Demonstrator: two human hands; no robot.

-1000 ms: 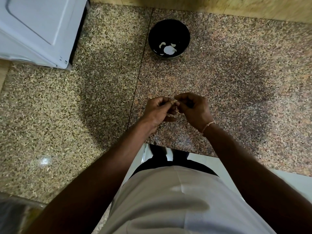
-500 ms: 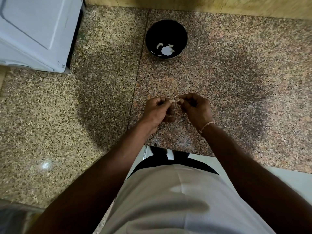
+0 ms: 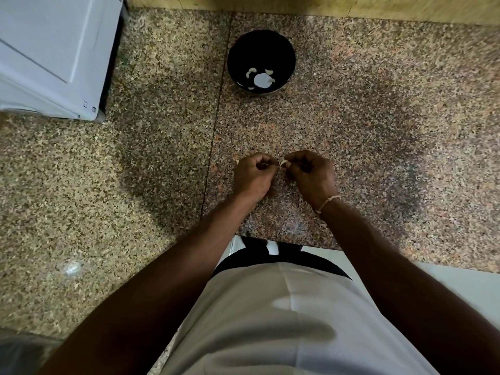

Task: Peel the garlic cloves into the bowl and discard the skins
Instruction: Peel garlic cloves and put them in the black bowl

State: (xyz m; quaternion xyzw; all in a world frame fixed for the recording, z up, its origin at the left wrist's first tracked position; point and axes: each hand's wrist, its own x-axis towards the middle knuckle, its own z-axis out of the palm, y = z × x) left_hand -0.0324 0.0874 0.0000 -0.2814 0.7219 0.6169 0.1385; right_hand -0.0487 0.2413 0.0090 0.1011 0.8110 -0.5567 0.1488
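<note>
A black bowl (image 3: 261,60) stands on the speckled granite counter (image 3: 378,117), and everything else is placed from it. To the bowl's left, well apart, a white appliance (image 3: 54,55) sits on the counter; behind the bowl a yellowish wall strip (image 3: 324,6) runs along the counter's back edge. A dark seam (image 3: 216,125) in the granite runs just left of the bowl toward the person. Inside the bowl lie a few pale peeled pieces (image 3: 262,79). Nothing lies on the bare granite between the bowl and the hands.

Nearer the person than the bowl, both hands are raised over the counter, knuckles up. The left hand (image 3: 253,175) has its fingers curled in, thumb and fingertips pinching at the small pale garlic clove (image 3: 282,163). The right hand (image 3: 311,175), with a thin band (image 3: 328,203) at its wrist, curls likewise and pinches the clove's other side. The clove sits between the two sets of fingertips, mostly covered by them; it is too small and hidden to tell its long axis or which way its tip points.

Compared with half a second ago, the hands sit slightly farther apart, with a pale sliver now showing between the fingertips; the bowl's contents look unchanged.
</note>
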